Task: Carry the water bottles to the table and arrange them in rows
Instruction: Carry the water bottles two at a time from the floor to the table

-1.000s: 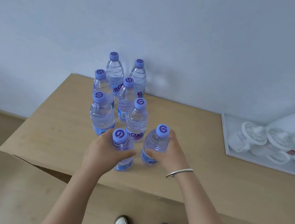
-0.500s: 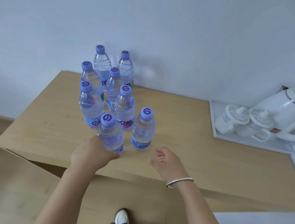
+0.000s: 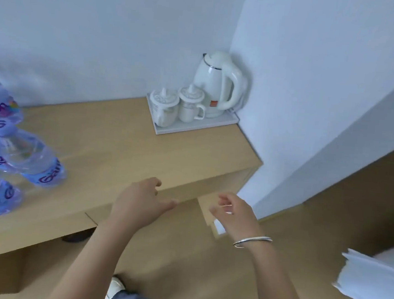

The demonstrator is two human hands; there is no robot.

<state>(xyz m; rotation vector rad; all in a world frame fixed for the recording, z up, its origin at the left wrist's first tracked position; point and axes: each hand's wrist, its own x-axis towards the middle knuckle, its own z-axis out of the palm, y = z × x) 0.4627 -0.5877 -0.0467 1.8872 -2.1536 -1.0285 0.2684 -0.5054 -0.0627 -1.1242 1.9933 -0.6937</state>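
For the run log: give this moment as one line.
left hand: open, holds nothing | right hand: open, holds nothing | bottles: on table, frame's left edge | kettle: on tray

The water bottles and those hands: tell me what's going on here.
A person stands at a wooden table. Water bottles are grouped at its left edge, only partly in view. Both hands are empty: the left hand and the right hand, with a bracelet on its wrist, hover in front of the table with relaxed fingers. A kettle and two cups sit on a tray in the corner.
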